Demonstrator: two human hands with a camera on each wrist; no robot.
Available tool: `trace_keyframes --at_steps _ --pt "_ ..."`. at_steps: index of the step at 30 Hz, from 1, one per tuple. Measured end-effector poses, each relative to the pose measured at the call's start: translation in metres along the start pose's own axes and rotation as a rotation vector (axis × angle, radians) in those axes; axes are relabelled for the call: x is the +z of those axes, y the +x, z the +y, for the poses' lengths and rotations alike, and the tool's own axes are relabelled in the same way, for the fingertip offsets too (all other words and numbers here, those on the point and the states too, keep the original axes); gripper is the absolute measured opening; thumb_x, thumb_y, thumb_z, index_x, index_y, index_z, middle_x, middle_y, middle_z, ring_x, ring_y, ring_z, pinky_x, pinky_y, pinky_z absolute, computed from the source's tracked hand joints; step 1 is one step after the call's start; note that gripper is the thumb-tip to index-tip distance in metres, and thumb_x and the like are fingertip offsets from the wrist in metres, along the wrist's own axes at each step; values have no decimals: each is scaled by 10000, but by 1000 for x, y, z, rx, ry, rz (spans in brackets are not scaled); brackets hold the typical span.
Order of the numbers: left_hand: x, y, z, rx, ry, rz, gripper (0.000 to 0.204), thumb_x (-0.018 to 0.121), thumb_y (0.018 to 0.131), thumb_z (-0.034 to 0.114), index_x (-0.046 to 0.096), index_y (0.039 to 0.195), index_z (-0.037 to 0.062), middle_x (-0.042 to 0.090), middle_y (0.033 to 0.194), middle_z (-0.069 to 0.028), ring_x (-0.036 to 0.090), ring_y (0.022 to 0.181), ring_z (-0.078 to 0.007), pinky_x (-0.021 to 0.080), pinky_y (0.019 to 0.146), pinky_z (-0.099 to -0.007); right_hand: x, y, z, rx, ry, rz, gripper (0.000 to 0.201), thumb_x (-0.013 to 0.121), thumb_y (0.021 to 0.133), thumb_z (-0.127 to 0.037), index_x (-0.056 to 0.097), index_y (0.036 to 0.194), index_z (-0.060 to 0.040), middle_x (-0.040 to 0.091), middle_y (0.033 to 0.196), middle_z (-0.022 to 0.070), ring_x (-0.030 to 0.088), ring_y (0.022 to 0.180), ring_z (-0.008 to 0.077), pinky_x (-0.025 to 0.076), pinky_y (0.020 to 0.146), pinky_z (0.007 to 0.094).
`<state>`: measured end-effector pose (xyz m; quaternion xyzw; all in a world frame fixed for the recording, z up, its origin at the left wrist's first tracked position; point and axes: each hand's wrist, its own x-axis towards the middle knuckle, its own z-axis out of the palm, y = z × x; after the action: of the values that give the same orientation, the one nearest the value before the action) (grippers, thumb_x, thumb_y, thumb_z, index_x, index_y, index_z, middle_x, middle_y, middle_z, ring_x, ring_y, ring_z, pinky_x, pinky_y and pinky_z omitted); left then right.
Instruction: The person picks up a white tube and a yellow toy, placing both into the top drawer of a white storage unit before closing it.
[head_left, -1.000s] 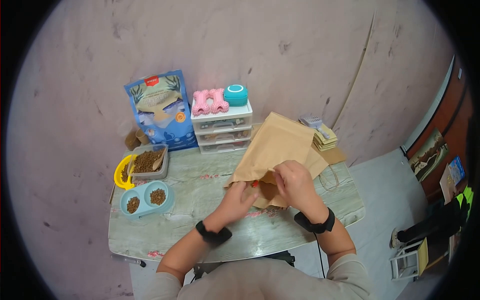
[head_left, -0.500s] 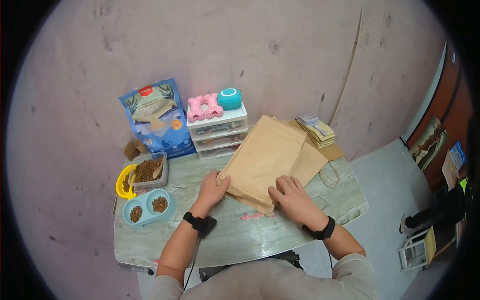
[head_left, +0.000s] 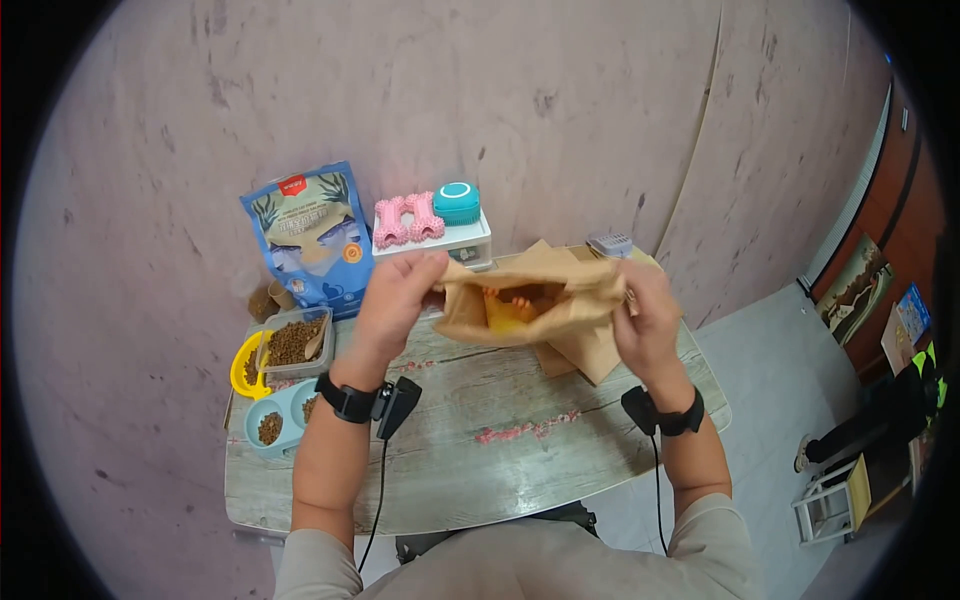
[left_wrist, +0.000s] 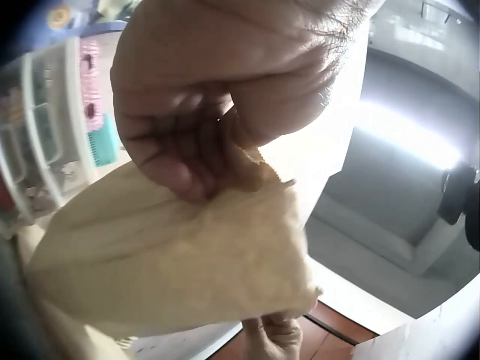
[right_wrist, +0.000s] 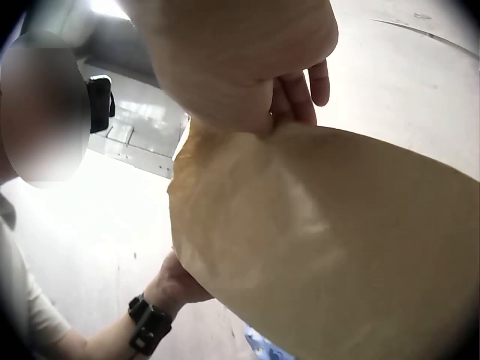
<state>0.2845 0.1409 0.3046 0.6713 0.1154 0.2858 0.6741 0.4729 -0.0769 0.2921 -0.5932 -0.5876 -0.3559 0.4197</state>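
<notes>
Both hands hold up a brown paper bag (head_left: 590, 305) above the table, its mouth spread and facing me. My left hand (head_left: 392, 300) pinches the left end of the rim, and my right hand (head_left: 648, 318) grips the right end. Deep in the mouth shows a yellow and orange item (head_left: 508, 318), mostly hidden by the bag walls. In the left wrist view, thumb and fingers of the left hand (left_wrist: 217, 82) close on the paper edge. The right wrist view has the right hand (right_wrist: 247, 67) at the rim of the bulging bag (right_wrist: 315, 225).
More brown paper (head_left: 592, 352) lies beneath the bag. Behind stand a drawer unit (head_left: 470, 240) with pink bone toys (head_left: 408, 220) and a blue food bag (head_left: 310, 245). A kibble tub (head_left: 297, 340), yellow bowl (head_left: 240, 372) and double bowl (head_left: 285, 408) sit at left.
The bag, flat on the table with its mouth towards me half a second ago, is now lifted and spread. Both hands have risen, and the yellow and orange item shows inside.
</notes>
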Motion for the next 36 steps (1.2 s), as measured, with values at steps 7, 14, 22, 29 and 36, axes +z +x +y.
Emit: trace_keyframes --at_steps 7,14,22,29,36 --pt "6 -30 8 126 147 -1 356 480 976 333 626 954 8 607 929 -19 536 819 -96 425 742 -253 14 -10 1 382 308 58 129 622 882 -87 633 966 10 663 804 93 618 711 146 481 659 262" --pt "5 -39 -43 374 138 -49 654 699 838 274 395 1338 -20 484 1235 -83 433 1244 -198 364 1042 -365 9 -17 -3 531 485 42 136 621 894 -103 627 947 22 644 800 38 574 723 92 472 676 242" --pt "29 -31 -33 48 -133 21 447 699 824 98 489 1207 3 551 1192 -67 535 1096 -148 444 935 -312 2 -18 -11 619 649 32 143 615 911 -112 601 969 18 615 850 -3 540 747 60 452 689 212" --pt "32 -34 -28 377 -23 27 248 721 736 -48 500 802 40 469 934 -1 500 848 -84 439 777 -239 -6 -12 -14 630 845 87 151 594 922 -84 553 1041 -1 589 899 -17 529 789 47 431 723 188" --pt "32 -35 -31 440 -68 117 216 676 772 -96 517 797 48 482 919 -8 496 836 -71 438 740 -213 -6 -6 -11 618 890 68 231 614 894 -36 526 1107 -15 594 914 0 539 807 57 435 738 191"
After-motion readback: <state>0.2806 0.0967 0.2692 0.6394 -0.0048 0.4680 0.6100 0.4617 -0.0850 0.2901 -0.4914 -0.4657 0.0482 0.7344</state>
